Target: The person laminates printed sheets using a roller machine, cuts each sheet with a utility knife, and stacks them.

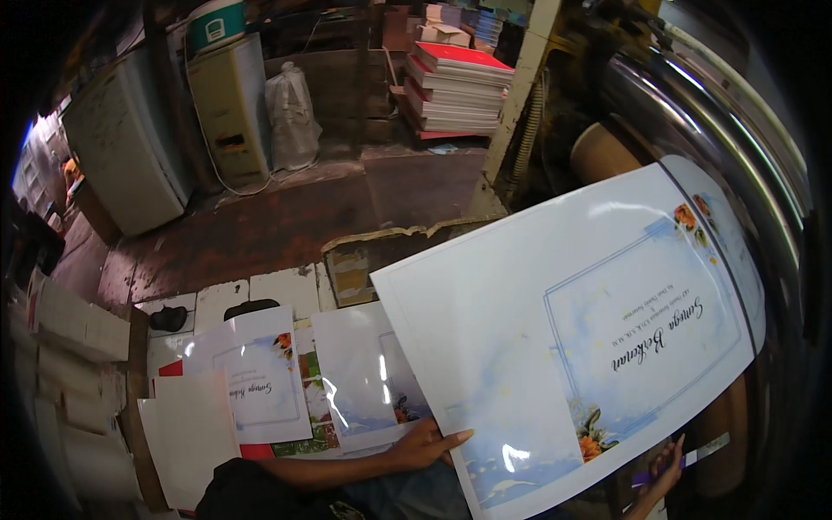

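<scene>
- Risk: glossy printed sheet could buckle or crease, b/c L grip pinches only its near L edge & the rest is a wide span.
- Risk: R grip is closed round a purple-handled blade tool near the sheet's lower edge; a slip might nick the print or a finger.
- Risk: uneven pull could skew or tear the far R end, which curves beside the chrome roller; can't tell if they touch.
- Where: sheet slants up from L grip toward the roller, R of the smaller-looking loose prints.
- Looks: white w/ pale-blue wash, bright glare spots, double-line blue frame, black script, orange flowers at 2 corners, dark line across R end.
</scene>
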A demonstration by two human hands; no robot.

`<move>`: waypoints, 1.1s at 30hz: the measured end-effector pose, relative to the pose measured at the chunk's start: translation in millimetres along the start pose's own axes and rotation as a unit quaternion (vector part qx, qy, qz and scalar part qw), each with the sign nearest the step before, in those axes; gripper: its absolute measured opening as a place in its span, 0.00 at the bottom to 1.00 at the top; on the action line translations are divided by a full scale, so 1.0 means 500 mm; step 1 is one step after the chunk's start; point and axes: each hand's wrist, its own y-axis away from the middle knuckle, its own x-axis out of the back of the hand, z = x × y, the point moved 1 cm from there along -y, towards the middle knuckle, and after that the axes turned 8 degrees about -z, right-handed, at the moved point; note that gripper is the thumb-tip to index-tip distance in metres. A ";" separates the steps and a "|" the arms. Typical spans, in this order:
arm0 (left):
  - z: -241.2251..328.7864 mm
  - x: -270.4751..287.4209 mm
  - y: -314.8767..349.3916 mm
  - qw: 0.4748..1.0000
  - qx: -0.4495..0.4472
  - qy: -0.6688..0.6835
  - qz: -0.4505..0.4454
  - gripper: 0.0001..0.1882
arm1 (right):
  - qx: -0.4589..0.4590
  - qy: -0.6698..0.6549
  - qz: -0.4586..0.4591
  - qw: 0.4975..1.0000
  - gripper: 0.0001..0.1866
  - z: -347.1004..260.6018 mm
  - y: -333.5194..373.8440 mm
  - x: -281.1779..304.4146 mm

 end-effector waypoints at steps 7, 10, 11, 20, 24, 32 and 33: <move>-0.019 0.076 -0.004 0.991 0.045 0.082 0.093 0.22 | 0.079 0.025 -0.014 0.996 0.18 0.000 -0.026 -0.133; -0.058 0.168 0.027 0.986 0.018 0.118 0.118 0.25 | 0.061 0.034 -0.100 0.993 0.26 -0.008 0.011 -0.203; -0.059 0.160 0.037 0.989 0.045 0.099 0.098 0.25 | 0.052 0.042 -0.088 0.994 0.28 -0.031 0.008 -0.197; -0.088 0.215 0.054 0.986 0.072 0.111 0.101 0.32 | 0.159 0.015 -0.043 0.986 0.18 -0.038 -0.049 -0.164; -0.102 0.241 0.077 0.973 0.091 0.113 0.178 0.32 | 0.174 0.030 -0.136 0.975 0.20 -0.108 -0.045 -0.212; -0.110 0.279 0.105 0.972 0.102 0.177 0.118 0.36 | 0.127 0.099 -0.213 0.964 0.20 -0.144 -0.072 -0.238; -0.112 0.289 0.113 0.972 0.105 0.175 0.116 0.36 | 0.117 0.126 -0.241 0.955 0.19 -0.134 -0.067 -0.232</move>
